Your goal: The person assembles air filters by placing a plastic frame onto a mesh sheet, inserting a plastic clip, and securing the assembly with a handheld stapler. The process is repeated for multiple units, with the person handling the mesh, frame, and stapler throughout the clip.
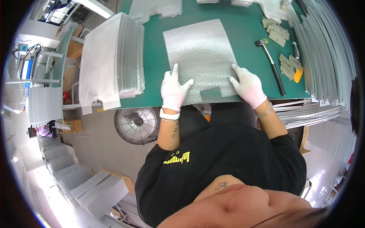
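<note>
A silvery perforated mesh sheet [201, 49] with a notch in its near edge lies on the green tabletop [154, 57]. My left hand [175, 85], in a white glove with a pink cuff, rests at the sheet's near left edge, thumb spread from the index finger. At the near right edge, my right hand [246, 83], gloved the same way, touches the sheet with fingers stretched out and thumb apart. Right of it lies a mallet [272, 64] with a black grip and a yellow-and-black head.
A tall stack of mesh sheets [110, 64] stands left, another stack of panels [325, 53] right. Beyond the mallet lie flat beige pieces [277, 34], a screwdriver [295, 49] and a yellow-handled tool [298, 74]. A floor fan [137, 123] stands below the table's front edge.
</note>
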The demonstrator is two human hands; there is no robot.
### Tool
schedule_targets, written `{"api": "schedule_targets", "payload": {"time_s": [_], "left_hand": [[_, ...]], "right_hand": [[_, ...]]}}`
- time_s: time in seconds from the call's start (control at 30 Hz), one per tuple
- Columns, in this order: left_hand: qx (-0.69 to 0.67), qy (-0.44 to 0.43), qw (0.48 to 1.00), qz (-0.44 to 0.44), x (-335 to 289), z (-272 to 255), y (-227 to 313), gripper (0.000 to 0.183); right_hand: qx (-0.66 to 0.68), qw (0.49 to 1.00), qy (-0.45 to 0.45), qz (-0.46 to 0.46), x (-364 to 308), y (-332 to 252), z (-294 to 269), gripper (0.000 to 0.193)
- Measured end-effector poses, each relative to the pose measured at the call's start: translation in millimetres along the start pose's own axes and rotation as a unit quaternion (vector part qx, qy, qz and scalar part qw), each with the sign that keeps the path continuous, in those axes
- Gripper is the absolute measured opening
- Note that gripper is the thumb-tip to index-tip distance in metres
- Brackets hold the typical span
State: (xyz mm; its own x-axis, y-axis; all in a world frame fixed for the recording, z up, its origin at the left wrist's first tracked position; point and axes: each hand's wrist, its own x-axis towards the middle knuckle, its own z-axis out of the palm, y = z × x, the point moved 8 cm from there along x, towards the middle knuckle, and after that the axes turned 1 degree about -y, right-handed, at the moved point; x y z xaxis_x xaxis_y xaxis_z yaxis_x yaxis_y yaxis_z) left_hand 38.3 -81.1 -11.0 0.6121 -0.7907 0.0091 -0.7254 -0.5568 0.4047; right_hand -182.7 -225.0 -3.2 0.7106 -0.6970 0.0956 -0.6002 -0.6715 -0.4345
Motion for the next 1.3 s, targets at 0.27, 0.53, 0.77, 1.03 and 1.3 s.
{"api": "schedule_targets", "payload": {"time_s": [0.27,0.53,0.77,1.03,1.3], "left_hand": [[0.080,-0.021,0.990,0.110,25,-1,4,0.086],[0.073,0.076,0.977,0.185,-27,-34,45,0.071],[-0.643,-0.385,0.659,0.066,-175,77,28,0.031],[-0.771,-0.094,0.615,-0.136,-136,112,-4,0.030],[-0.745,-0.039,0.625,-0.230,-139,123,-10,0.023]], "right_hand": [[-0.191,0.949,0.250,-0.002,84,156,-100,0.040],[-0.278,0.950,0.081,0.119,106,212,-107,0.039],[0.286,0.944,0.072,-0.147,-43,2,-71,0.021],[0.777,0.534,-0.219,0.252,-148,-28,150,0.039],[0.740,0.613,-0.160,0.226,-131,-23,142,0.036]]}}
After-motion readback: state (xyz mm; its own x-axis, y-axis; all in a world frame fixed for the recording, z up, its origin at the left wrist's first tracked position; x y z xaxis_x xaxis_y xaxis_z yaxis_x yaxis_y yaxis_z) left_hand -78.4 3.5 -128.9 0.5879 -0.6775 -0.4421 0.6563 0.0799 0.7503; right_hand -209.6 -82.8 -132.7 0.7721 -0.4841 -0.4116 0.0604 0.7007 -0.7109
